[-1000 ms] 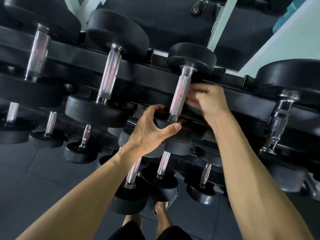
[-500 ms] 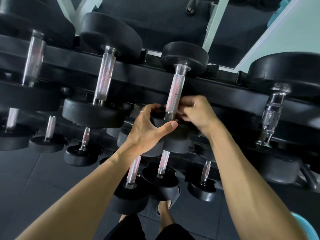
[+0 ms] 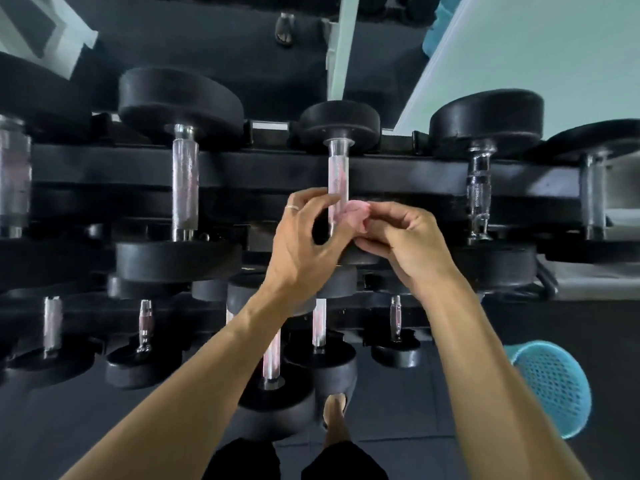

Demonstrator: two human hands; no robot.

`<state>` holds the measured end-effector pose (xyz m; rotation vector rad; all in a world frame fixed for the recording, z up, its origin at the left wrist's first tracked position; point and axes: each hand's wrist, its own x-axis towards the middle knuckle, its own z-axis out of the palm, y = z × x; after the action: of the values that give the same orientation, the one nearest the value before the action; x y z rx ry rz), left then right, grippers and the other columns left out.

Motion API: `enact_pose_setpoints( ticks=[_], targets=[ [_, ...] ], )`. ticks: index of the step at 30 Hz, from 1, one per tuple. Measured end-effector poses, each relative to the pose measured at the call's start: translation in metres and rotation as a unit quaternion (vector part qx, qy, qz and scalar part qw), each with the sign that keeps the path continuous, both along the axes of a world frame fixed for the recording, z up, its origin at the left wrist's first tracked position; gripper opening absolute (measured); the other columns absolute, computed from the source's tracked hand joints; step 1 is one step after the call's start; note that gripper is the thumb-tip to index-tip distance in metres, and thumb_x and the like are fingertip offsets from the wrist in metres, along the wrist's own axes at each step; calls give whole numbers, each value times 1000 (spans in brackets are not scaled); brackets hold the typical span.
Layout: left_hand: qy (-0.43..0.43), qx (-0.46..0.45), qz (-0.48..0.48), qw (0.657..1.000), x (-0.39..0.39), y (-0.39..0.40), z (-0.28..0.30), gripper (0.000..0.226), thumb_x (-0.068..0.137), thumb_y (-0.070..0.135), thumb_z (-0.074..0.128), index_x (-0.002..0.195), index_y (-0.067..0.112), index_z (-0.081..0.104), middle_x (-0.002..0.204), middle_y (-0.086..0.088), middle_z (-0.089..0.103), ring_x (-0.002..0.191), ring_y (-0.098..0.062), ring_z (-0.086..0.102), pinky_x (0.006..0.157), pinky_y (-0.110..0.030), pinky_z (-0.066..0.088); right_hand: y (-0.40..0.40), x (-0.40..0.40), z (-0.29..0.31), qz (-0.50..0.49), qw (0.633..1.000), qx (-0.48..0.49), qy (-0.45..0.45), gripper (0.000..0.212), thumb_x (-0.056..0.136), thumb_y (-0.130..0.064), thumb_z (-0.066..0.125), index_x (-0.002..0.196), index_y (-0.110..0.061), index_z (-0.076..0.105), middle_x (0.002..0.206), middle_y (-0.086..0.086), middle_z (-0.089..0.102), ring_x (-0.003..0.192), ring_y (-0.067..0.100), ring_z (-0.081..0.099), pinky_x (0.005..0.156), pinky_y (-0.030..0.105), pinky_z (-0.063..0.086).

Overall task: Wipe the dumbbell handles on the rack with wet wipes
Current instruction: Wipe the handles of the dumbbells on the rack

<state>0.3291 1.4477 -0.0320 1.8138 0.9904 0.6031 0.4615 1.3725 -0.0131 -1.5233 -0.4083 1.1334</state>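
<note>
Pinching the crumpled pink wipe [image 3: 354, 216] in my right hand [image 3: 405, 242], I press it against the lower end of the middle handle [image 3: 336, 188]. My left hand [image 3: 306, 244] has left the near weight head, where it steadied the dumbbell a second ago, and now curls loosely round the handle from the other side, fingertips near the wipe; I cannot tell if it holds the wipe too. That reads as a regrip or a handover before the next stroke. Beyond my grip, the handle runs up to the far head on the rack [image 3: 398, 174]. A blue basket [image 3: 554, 386] has come into view, low to my right.
</note>
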Motion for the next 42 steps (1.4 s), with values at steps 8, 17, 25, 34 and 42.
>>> enact_pose_setpoints(
  ticks=[8,17,25,34,42],
  targets=[
    [-66,-154,-6,986,-7,39,14,5,85,21,77,86,25,75,82,6,76,83,-13,73,81,-35,60,3,-25,-2,-149,983,-50,-98,13,92,-3,66,101,-11,72,90,8,77,82,17,76,74,25,57],
    [-86,-307,124,940,46,100,-25,12,89,7,72,85,13,62,80,-3,73,79,-14,74,74,-26,60,5,-39,-37,-142,957,-135,-213,24,92,-23,69,114,-14,73,103,-8,72,96,-1,65,90,16,50],
    [-65,-399,6,915,36,98,-27,21,92,-2,63,98,14,74,97,-5,76,91,-15,74,82,-28,60,9,-48,-47,-184,960,-99,-184,20,95,-22,65,114,-22,72,106,-10,72,104,4,66,101,34,52],
    [-26,-432,11,901,46,86,-36,25,92,-8,58,83,12,70,76,-6,72,70,-18,70,66,-23,60,9,-47,-52,-192,962,-74,-182,16,93,-20,68,101,-33,71,101,-11,74,102,4,67,101,36,52],
    [-93,-476,79,871,68,109,-36,33,94,-12,44,98,8,69,93,-7,74,84,-19,73,77,-32,61,6,-44,-53,-181,967,-69,-164,16,95,-22,66,109,-26,72,103,-9,73,103,5,67,100,36,52]
  ],
)
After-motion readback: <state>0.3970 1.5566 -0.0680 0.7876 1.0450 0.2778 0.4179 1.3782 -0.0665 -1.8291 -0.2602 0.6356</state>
